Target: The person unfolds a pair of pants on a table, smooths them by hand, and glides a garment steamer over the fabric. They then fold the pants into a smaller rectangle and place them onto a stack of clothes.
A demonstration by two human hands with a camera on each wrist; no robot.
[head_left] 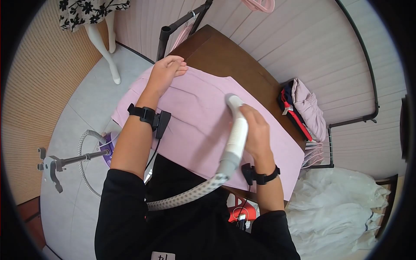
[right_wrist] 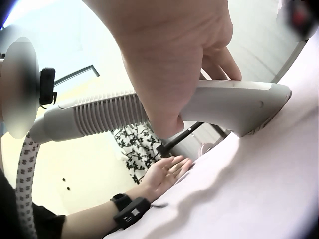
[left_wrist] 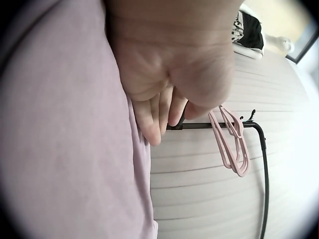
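A pink garment lies spread over a dark wooden table. My left hand lies flat on its far left edge with straight fingers pressing the cloth. My right hand grips the white steamer head, whose nozzle rests on the garment. The ribbed handle runs into a speckled hose across my body. In the right wrist view my left hand shows beyond the nozzle.
A purple steamer base with a metal pole stands on the floor at left. A mannequin in a floral dress stands behind. A black rack holds pink hangers. Folded clothes lie at the table's right; white fabric is piled below.
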